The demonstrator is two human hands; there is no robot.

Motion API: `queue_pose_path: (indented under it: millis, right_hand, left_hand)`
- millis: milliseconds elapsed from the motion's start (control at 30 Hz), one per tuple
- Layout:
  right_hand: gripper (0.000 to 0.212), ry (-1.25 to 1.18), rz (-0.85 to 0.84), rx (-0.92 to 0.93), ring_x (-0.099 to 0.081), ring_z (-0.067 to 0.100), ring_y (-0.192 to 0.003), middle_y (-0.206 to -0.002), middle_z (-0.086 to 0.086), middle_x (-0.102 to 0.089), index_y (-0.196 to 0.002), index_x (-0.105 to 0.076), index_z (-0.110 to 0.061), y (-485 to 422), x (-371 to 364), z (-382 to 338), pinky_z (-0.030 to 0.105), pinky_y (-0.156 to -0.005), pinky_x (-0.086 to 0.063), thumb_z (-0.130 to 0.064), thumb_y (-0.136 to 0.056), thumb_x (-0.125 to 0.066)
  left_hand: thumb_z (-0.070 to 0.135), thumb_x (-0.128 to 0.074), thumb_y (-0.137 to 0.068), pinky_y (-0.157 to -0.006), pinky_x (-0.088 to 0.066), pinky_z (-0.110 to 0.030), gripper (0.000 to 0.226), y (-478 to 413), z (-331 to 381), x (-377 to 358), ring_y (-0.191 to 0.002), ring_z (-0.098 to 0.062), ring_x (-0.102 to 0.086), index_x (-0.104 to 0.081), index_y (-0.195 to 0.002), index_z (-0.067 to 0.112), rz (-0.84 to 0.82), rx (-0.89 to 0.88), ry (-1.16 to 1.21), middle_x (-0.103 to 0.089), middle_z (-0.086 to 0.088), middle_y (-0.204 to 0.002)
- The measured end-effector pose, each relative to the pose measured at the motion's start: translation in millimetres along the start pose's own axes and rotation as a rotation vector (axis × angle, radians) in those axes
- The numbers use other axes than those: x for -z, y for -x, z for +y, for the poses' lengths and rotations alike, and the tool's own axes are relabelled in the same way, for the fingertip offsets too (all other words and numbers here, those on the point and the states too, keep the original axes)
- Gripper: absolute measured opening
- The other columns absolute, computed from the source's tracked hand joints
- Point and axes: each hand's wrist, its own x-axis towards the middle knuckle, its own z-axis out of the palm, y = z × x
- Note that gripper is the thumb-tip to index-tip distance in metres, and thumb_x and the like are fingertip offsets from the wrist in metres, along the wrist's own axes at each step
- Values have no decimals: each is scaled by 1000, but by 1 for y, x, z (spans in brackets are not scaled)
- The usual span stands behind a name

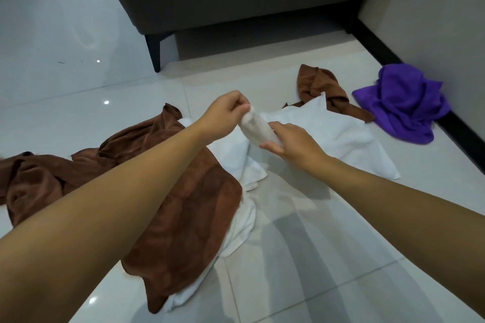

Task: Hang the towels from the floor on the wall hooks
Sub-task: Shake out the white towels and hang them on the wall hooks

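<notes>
My left hand (223, 115) pinches a bunched corner of the white towel (328, 134) between thumb and curled fingers (240, 106), lifting it off the floor (301, 257). My right hand (294, 141) grips the same twisted length just below, thumb above and fingers beneath it. The rest of that towel lies spread on the tiles. A large brown towel (189, 207) lies under my left forearm, a smaller brown towel (320, 86) lies beyond, and a purple towel (401, 105) sits crumpled near the wall (433, 8).
</notes>
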Motion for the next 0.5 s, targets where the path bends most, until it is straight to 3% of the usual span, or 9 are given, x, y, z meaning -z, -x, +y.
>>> queue_pose_path:
  millis: [67, 100, 233, 300, 367, 433, 500]
  right_hand:
    - [35, -146, 106, 7, -43, 15, -66, -72, -3, -47, -83, -47, -12, 0, 9, -3, 35, -63, -32, -43, -97, -52]
    - [31, -201, 157, 17, -39, 13, -65, -70, -5, -44, -80, -47, -12, -1, 15, -4, 34, -62, -31, -37, -98, -53]
    - [20, -336, 372, 14, -45, 6, -85, -95, -1, -49, -96, -65, -8, -9, 46, -11, 21, -74, -37, -26, -98, -56]
    - [19, -384, 460, 35, -49, 7, -94, -102, -3, -50, -93, -67, -7, -14, 66, -19, 14, -84, -38, -24, -96, -59]
    - [18, -402, 520, 80, -51, 6, -95, -97, -8, -53, -87, -66, -7, -14, 85, -31, 9, -84, -37, -22, -95, -60]
    - [20, -411, 504, 81, -50, -3, -82, -83, -15, -53, -86, -65, -7, -11, 100, -45, 5, -72, -36, -23, -97, -58]
    - [24, -455, 448, 57, -49, -7, -69, -73, -13, -53, -86, -62, -7, -10, 108, -54, 5, -61, -36, -25, -99, -54]
  left_hand:
    - [14, -47, -99, -67, -42, -17, 15, -1, 15, 7, -75, -6, -51, -56, -86, 13, 42, -2, 61, -56, 9, -82]
    - [15, -46, -99, -67, -41, -18, 16, -2, 22, 12, -75, -6, -50, -56, -88, 11, 64, -4, 78, -55, 9, -82]
    - [23, -45, -101, -63, -38, -18, 19, 0, 43, 27, -71, -5, -47, -54, -87, 13, 137, -25, 85, -52, 6, -80]
    - [32, -52, -99, -62, -40, -16, 23, 3, 49, 36, -68, -3, -50, -57, -84, 15, 67, -37, 106, -54, 6, -79]
    - [42, -58, -94, -60, -43, -13, 29, 7, 54, 44, -64, 0, -54, -64, -84, 15, -89, -19, 24, -59, 8, -77]
    - [48, -60, -91, -59, -45, -14, 39, 8, 55, 47, -62, 0, -59, -70, -85, 11, -217, 29, -106, -64, 6, -75]
    - [53, -54, -92, -66, -49, -15, 47, 11, 58, 49, -67, 1, -63, -73, -91, 9, -251, 101, -77, -71, 5, -81]
